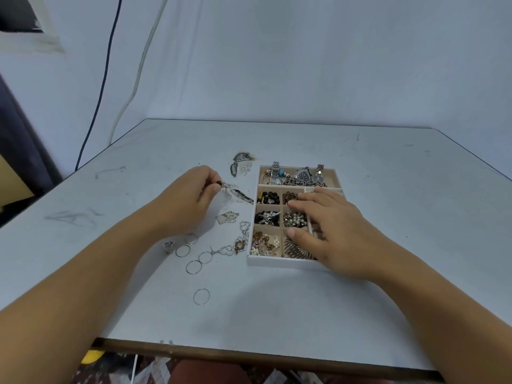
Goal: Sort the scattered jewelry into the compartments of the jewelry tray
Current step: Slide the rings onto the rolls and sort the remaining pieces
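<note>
A white jewelry tray (277,261) with several compartments sits right of the table's middle, holding watches, black beads, pearls and chains. My right hand (335,234) lies flat over its right side, fingers straight and pointing left. My left hand (188,198) pinches a small silver earring with a dark bead (224,187) just above the table, left of the tray. Scattered pieces lie between my hands: thin silver hoops (194,266), a heart pendant (227,250), a flat charm (226,217) and a long leaf-shaped piece (243,195).
Another hoop (201,296) lies alone nearer the front edge. A dark leaf-shaped piece (240,157) and tiny silver bits (246,169) lie behind the tray's left corner. The grey table (388,300) stands against a pale wall; two cables (105,79) hang at the left.
</note>
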The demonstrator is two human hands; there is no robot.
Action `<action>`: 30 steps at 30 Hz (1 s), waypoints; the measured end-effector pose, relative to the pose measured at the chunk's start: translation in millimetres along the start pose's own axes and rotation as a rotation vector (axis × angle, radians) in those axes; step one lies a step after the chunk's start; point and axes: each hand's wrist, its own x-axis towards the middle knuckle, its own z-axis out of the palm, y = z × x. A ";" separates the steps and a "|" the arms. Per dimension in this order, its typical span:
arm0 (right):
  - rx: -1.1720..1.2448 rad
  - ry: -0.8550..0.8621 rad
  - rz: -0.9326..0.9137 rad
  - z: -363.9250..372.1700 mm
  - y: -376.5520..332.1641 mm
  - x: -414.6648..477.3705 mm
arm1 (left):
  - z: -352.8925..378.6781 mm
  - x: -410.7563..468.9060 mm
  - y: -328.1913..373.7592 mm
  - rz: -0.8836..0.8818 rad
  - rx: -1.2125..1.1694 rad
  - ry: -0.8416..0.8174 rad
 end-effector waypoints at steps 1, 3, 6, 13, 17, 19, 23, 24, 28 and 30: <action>0.011 0.004 -0.005 -1.3 -0.6 0.5 | -4.0 -1.3 0.3 0.003 -0.007 0.006; 0.012 0.022 -0.032 -5.8 -5.2 3.4 | -11.9 -5.3 -0.3 0.005 -0.017 0.022; 0.012 0.026 -0.098 -11.6 -20.6 13.8 | -21.8 -13.4 -3.9 0.013 -0.043 0.083; -0.058 -0.097 -0.157 -1.8 -60.9 55.8 | -27.8 -27.3 -17.9 0.001 -0.102 0.205; -0.127 -0.161 -0.070 4.1 -70.9 75.3 | -24.7 -31.5 -25.1 -0.019 -0.140 0.281; -0.130 -0.167 -0.028 6.9 -75.3 80.9 | -23.3 -32.5 -28.1 -0.019 -0.151 0.307; -0.141 -0.138 0.027 11.1 -81.0 87.6 | -19.3 -33.5 -34.3 -0.014 -0.158 0.279; -0.144 -0.134 0.033 11.4 -80.7 88.9 | -18.4 -33.5 -35.8 -0.009 -0.161 0.270; -0.113 -0.109 0.014 11.4 -77.3 90.1 | -15.4 -34.4 -38.5 -0.006 -0.156 0.251; -0.080 -0.091 -0.015 10.1 -74.8 89.6 | -14.2 -34.9 -37.7 -0.005 -0.155 0.249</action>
